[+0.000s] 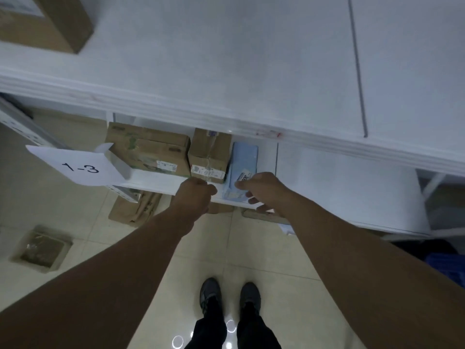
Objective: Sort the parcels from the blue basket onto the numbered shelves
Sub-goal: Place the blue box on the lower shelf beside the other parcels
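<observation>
A light blue flat parcel (243, 159) with a white label lies on the lower white shelf (339, 187), right of two cardboard boxes. My right hand (264, 190) grips its near end, thumb on the label and fingers under the shelf-side edge. My left hand (196, 195) is curled at the shelf's front edge, just left of the blue parcel and in front of the small brown box (210, 154); whether it holds anything is hidden. A paper tag reading 1-3 (80, 167) hangs at the shelf's left end. A corner of the blue basket (448, 268) shows at the right.
A wider cardboard box (148, 149) sits at the shelf's left. The upper white shelf (226, 71) juts out overhead with a brown box (45, 21) on it. More cardboard lies on the tiled floor (136, 207) under the shelf. A floor drain (41, 248) is at left.
</observation>
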